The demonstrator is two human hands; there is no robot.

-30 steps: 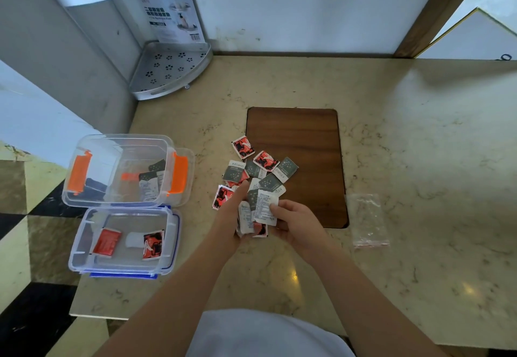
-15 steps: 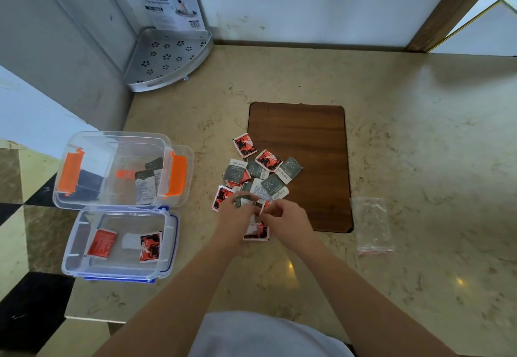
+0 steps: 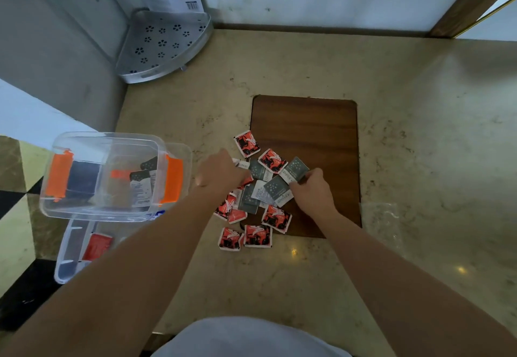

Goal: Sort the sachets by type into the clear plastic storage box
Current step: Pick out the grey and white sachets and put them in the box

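1. Two bare hands reach into one loose pile of sachets (image 3: 260, 188) on the marble counter (image 3: 419, 133), at the left edge of one brown wooden board (image 3: 307, 121).
2. About seven red sachets (image 3: 246, 143) show plainly around the pile, two of them side by side nearest the person; about five grey sachets (image 3: 275, 187) lie in the middle, some overlapping, so the count is not sure.
3. The left hand (image 3: 221, 170) has its fingers curled and pinches a white-edged sachet at the pile's left side.
4. The right hand (image 3: 312, 188) pinches the corner of one grey sachet (image 3: 293, 170) at the pile's far right.
5. Two clear boxes stand left of the pile: the clear box with orange clips (image 3: 84, 205) holds about two grey sachets, and the blue-trimmed box (image 3: 70, 258) nearer the person shows one red sachet, the rest hidden by the left arm.
6. One empty clear bag (image 3: 380, 222) lies right of the board; one metal corner shelf (image 3: 165, 46) stands at the back.
7. Half a second ago both hands met at the pile's near edge; now they are spread apart and further in, and the two nearest red sachets lie uncovered.
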